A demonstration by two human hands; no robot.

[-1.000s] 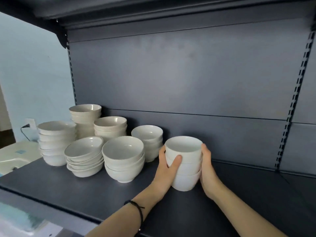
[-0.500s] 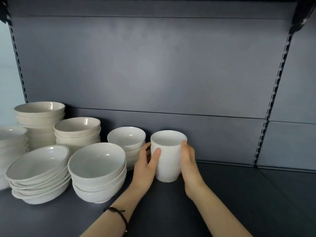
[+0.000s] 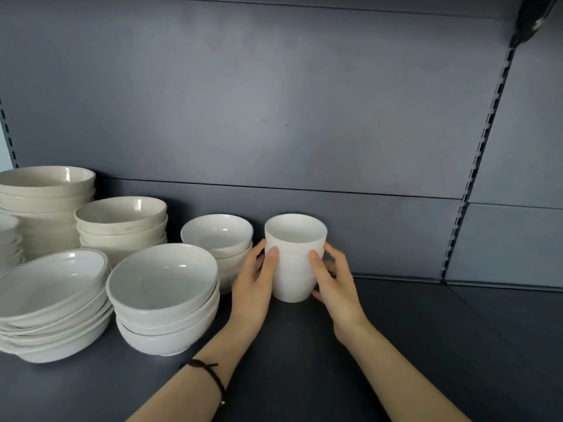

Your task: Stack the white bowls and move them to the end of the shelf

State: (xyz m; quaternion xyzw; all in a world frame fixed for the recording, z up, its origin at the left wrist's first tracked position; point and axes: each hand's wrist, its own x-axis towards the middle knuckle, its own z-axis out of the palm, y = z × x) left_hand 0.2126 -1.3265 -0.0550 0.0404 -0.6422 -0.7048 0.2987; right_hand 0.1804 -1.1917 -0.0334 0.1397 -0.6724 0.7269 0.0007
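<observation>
**A:** Where is your stack (image 3: pixel 294 263) now?

**B:** It is a few small white bowls, one inside the other. It stands up straight near the back of the shelf (image 3: pixel 411 345). Your left hand (image 3: pixel 254 284) and right hand (image 3: pixel 336 284) both wrap round its sides, thumbs in front.

**A:** What could go wrong?

**B:** Your hands hold only the sides. If you squeeze just the upper bowls and lift, I think the bottom one could slip out and break. If you slide it too fast, the stack may tip.

**A:** Is anything close by?

**B:** Yes. The next pile (image 3: pixel 217 236) is just beside your left hand. Bump it and bowls could chip. The wall (image 3: pixel 274 117) is close behind too.
</observation>
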